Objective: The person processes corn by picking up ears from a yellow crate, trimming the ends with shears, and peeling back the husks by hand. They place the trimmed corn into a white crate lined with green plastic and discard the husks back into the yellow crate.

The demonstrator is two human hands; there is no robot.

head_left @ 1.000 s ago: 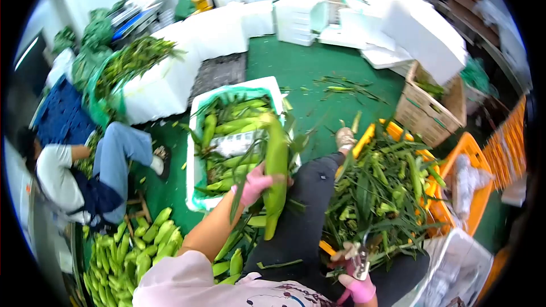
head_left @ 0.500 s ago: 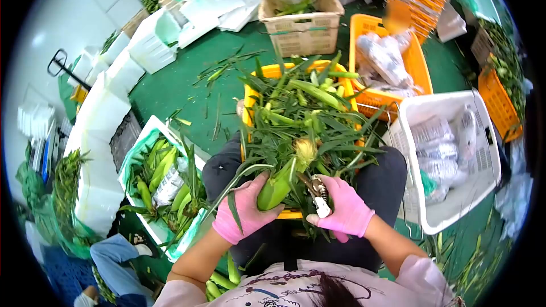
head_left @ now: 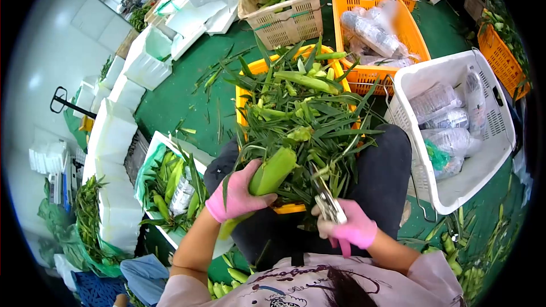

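Observation:
My left hand (head_left: 238,194), in a pink glove, is wrapped round a green-husked ear of corn (head_left: 274,171). The ear tilts up to the right, and its upper end looks cut off blunt. In my pink-gloved right hand (head_left: 351,224) is a pair of pruning shears (head_left: 329,203), blades pointing up and away from me beside the corn. Both hands are over the near edge of a yellow crate (head_left: 241,115) between my knees. Cut husk leaves (head_left: 273,128) and husk scraps fill this crate. A pale green piece (head_left: 300,134) lies on the leaves just beyond the ear.
Left of my knee, a lined white foam box (head_left: 156,150) holds ears of corn and a wrapped bundle. On the right stand a white basket (head_left: 418,79) and an orange crate (head_left: 355,82) with plastic-wrapped packs. A beige crate (head_left: 284,28) is behind. Another person's leg (head_left: 145,276) shows lower left.
The silk-tipped end of the corn is off, leaving a blunt top. My right hand with the shears has moved down and slightly right. The view has shifted a little.

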